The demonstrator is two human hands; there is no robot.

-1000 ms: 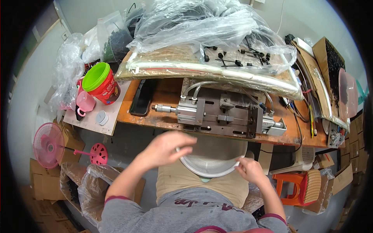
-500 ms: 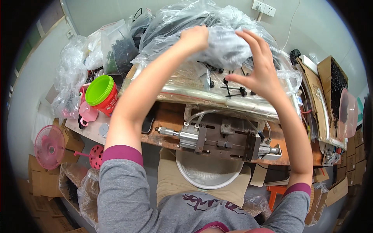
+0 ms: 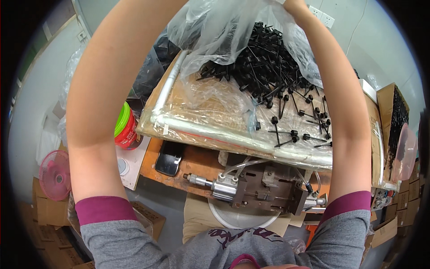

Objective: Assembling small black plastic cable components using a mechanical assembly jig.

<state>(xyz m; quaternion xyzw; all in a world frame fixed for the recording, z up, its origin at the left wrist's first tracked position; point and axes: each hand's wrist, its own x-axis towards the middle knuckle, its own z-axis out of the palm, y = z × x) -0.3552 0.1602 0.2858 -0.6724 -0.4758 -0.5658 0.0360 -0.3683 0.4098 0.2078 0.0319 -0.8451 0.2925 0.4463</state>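
Note:
A large clear plastic bag [image 3: 215, 33] is lifted up toward the top of the picture. Under its raised edge lies a heap of black plastic parts [image 3: 264, 58], each with a thin stem and a small knobbed end. My right hand [image 3: 294, 4] is partly cut off by the upper edge, closed at the lifted bag; its fingertips do not show. My left forearm [image 3: 112, 58] runs out past the top, so my left hand is outside the picture. Several loose black parts [image 3: 293, 134] lie spread on the plastic-covered tray [image 3: 210, 127], nearer to me than the heap.
A metal fixture with air cylinders [image 3: 264, 190] stands at the bench's front edge, above a white basket [image 3: 244, 219] on my lap. Left of it are a phone [image 3: 169, 158] and a red tub with green rim [image 3: 126, 130]. A cardboard box of black pieces [image 3: 396, 116] stands right.
Both arms have reached farther up and away. The plastic bag has been raised, uncovering the heap of black parts. The view has shifted, and my left hand has left it.

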